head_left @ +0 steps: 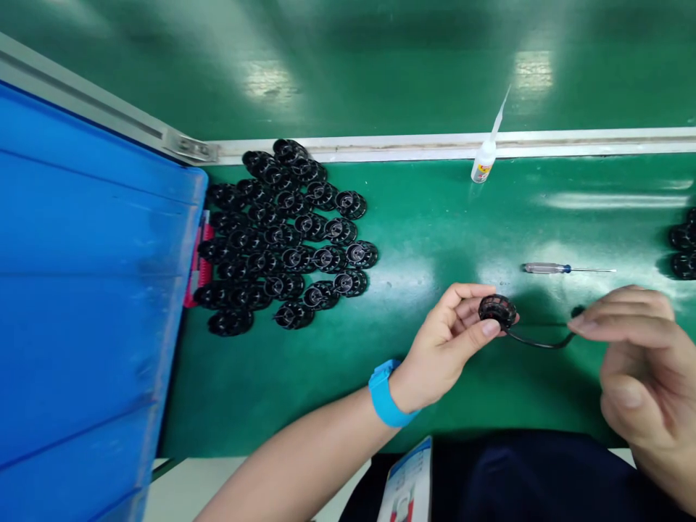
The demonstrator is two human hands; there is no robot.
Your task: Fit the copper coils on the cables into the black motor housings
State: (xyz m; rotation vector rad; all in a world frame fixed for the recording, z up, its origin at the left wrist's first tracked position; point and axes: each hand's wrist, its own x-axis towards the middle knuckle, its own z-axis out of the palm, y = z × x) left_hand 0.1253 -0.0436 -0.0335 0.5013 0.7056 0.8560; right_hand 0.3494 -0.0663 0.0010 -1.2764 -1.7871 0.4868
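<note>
My left hand (443, 348), with a blue band on its wrist, grips a small black round part (496, 310) with a ribbed, cage-like side between thumb and fingers. From that part a thin black cable (538, 344) curves right to a dark end at the fingertips of my right hand (644, 355). The right fingers are stretched out and the thumb stands apart from them; they seem to touch the cable's end, though a grip on it does not show. Beyond the hands lies a screwdriver (549, 268) with a clear handle, its shaft pointing right.
Many similar black round parts (299, 257) stand grouped at left, beside a blue bin (92, 290) and a red-pink item (205, 261). A white glue bottle (483, 161) with a long nozzle stands near the metal strip (391, 148). More black parts (684, 250) sit at the right edge.
</note>
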